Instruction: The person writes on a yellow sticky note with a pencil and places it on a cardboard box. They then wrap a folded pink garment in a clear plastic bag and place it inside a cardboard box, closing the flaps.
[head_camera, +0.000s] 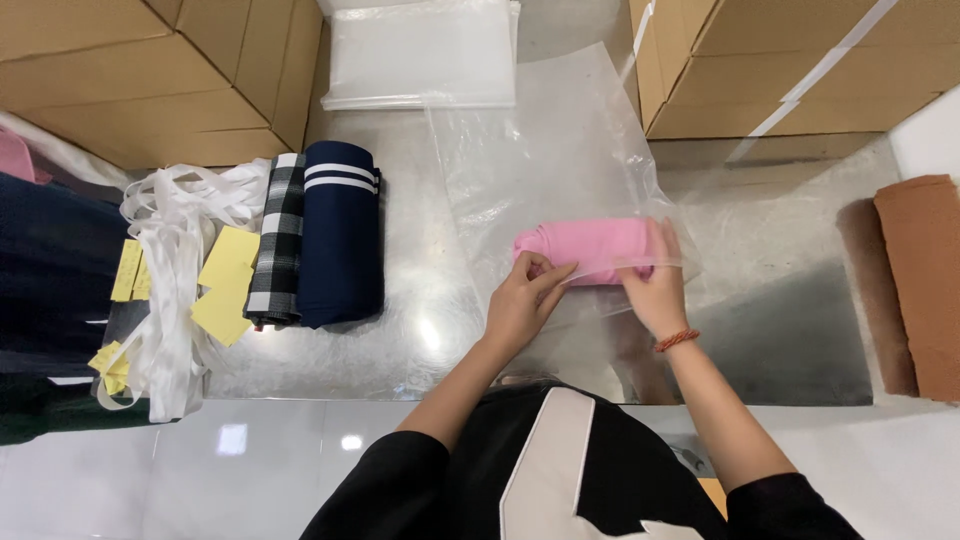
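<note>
Steel table (420, 330), both hands (520, 300) gripping pink roll (590, 248), seemingly bagged

A shiny metal tabletop (420, 330) reflects overhead light in bright spots. Behind it, cardboard boxes (150, 70) stand at the far left and more boxes (790, 70) at the far right. In front of the tabletop runs a glossy white ledge (250, 450).

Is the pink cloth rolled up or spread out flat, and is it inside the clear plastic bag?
Rolled up. The pink cloth lies as a short thick roll between the left hand and right hand. It appears inside the clear plastic bag, whose film covers it.
</note>
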